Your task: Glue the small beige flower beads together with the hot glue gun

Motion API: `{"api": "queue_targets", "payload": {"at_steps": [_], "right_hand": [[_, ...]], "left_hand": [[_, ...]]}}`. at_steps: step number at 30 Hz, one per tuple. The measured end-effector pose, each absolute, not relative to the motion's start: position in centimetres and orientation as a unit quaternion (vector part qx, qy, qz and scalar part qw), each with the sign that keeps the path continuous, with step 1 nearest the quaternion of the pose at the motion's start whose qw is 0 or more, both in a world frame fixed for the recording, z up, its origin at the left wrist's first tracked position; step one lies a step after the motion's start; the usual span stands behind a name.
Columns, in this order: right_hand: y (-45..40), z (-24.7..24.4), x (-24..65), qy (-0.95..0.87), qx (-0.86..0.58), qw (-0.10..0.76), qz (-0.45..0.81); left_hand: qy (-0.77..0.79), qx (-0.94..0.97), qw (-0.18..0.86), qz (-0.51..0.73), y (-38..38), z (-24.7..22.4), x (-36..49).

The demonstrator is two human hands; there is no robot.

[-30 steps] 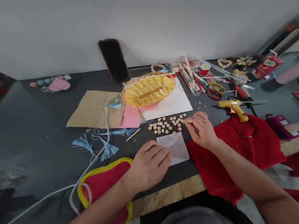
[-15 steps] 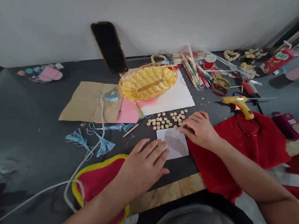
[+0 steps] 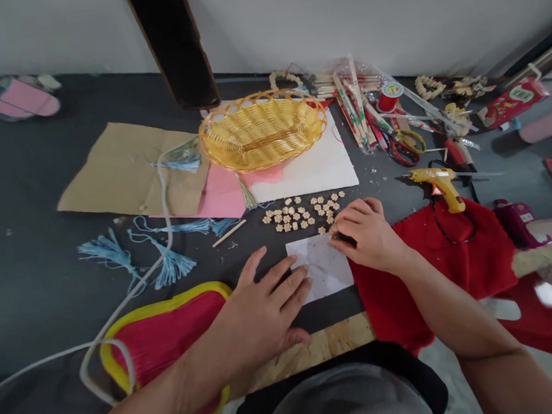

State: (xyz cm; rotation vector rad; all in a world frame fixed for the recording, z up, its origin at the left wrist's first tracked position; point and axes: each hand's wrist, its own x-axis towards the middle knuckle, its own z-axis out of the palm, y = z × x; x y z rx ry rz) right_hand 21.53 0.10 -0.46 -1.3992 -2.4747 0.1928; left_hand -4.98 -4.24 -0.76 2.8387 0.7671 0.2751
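Observation:
My left hand point(image 3: 270, 299) lies palm down with its fingers spread, fingertips on the left edge of a small white paper point(image 3: 330, 269). At the paper's upper right corner, my right hand point(image 3: 370, 235) is closed in a pinch. A tiny tan piece shows at its fingertips and looks like one of the flower-shaped beads; the fingers hide most of it. Just beyond the paper, several loose wooden flower-shaped beads point(image 3: 286, 219) are scattered on the dark table. Red felt cloth point(image 3: 391, 300) lies under and beside my right forearm.
A yellow woven basket point(image 3: 264, 135) stands behind on white and pink sheets. To the right are a yellow glue gun point(image 3: 439, 186), scissors point(image 3: 404, 151) and a red thread spool point(image 3: 390, 98). Blue tassels point(image 3: 173, 264) and a white cable point(image 3: 166, 202) lie left. A phone point(image 3: 174, 44) leans on the wall.
The camera view has shifted, and the white paper now sits slightly rotated. My right hand keeps its pinch at the paper's corner; my left hand stays spread at its left edge.

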Motion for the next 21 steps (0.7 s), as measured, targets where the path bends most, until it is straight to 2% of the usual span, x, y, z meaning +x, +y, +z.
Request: {"api": "queue_targets", "payload": {"at_steps": [5, 11, 21], "right_hand": [[-0.2, -0.5, 21.1, -0.844, -0.495, 0.2, 0.052], [-1.1, -0.9, 19.6, -0.881, -0.429, 0.171, 0.105], [-0.8, -0.7, 20.2, -0.878, -0.439, 0.15, 0.119]], "left_hand": [[0.24, 0.961, 0.11, 0.082, -4.2, -0.5, -4.7], [0.253, 0.957, 0.129, 0.065, -4.3, -0.6, -4.6], [0.255, 0.956, 0.123, 0.075, -4.1, -0.7, -4.7]]}}
